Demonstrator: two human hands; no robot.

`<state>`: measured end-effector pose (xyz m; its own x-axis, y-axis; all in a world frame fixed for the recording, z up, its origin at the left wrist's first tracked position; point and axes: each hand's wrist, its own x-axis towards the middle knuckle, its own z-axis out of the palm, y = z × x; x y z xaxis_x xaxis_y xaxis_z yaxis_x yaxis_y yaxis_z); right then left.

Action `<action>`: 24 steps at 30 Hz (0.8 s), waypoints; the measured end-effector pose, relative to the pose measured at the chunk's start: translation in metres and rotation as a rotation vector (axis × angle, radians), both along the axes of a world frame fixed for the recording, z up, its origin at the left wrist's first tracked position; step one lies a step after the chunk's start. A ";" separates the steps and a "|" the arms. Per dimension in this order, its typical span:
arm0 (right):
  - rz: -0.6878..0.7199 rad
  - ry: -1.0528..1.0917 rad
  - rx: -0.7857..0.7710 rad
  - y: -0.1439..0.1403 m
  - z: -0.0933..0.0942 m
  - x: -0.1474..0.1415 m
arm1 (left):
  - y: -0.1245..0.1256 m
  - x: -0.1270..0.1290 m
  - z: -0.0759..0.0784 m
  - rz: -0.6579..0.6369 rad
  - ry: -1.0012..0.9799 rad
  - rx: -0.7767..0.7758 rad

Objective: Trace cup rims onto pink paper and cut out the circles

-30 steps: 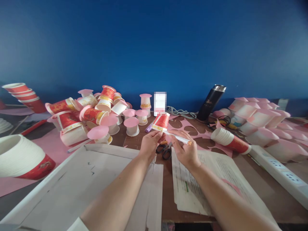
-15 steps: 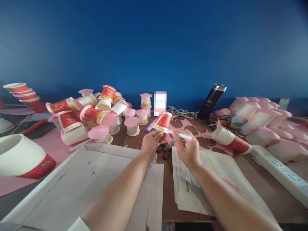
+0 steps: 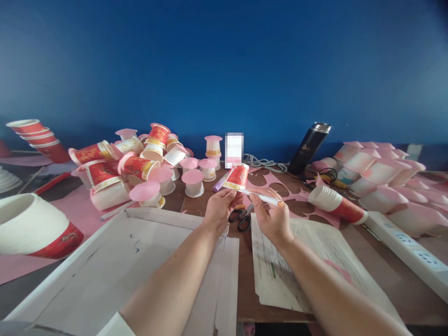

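Observation:
My left hand (image 3: 220,207) pinches the lower rim of a red paper cup (image 3: 237,176) with a gold-patterned band. In my right hand (image 3: 272,212) is a slim white tube (image 3: 268,199), pen-like, with an orange end. Its narrow tip points left and lies at the cup's lower rim, close to my left fingertips; whether it touches is too small to tell. Black-handled scissors (image 3: 241,218) lie on the table between my wrists. Behind the cup is a purple object (image 3: 220,183), partly hidden.
Paper cups with pink discs (image 3: 142,170) are heaped at left. More pink-topped cups (image 3: 388,170) are stacked at right. A black flask (image 3: 310,149), a power strip (image 3: 406,247), nested cups (image 3: 338,205), cut pink paper (image 3: 276,182), a white box lid (image 3: 115,266) and printed sheets (image 3: 280,284) surround my hands.
The red cup has turned a little and sits slightly more upright in my left hand. The white tube has tilted slightly. Both hands stay in nearly the same place.

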<state>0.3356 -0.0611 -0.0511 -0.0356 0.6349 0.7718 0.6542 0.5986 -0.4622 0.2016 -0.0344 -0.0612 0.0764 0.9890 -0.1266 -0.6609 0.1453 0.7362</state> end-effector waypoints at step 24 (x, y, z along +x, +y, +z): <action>-0.021 -0.007 0.021 0.000 -0.001 -0.002 | -0.001 -0.005 -0.001 0.002 -0.171 -0.068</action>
<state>0.3334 -0.0607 -0.0518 -0.0275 0.6194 0.7846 0.6702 0.5938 -0.4453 0.1967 -0.0354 -0.0625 0.1009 0.9787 -0.1787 -0.7758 0.1899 0.6017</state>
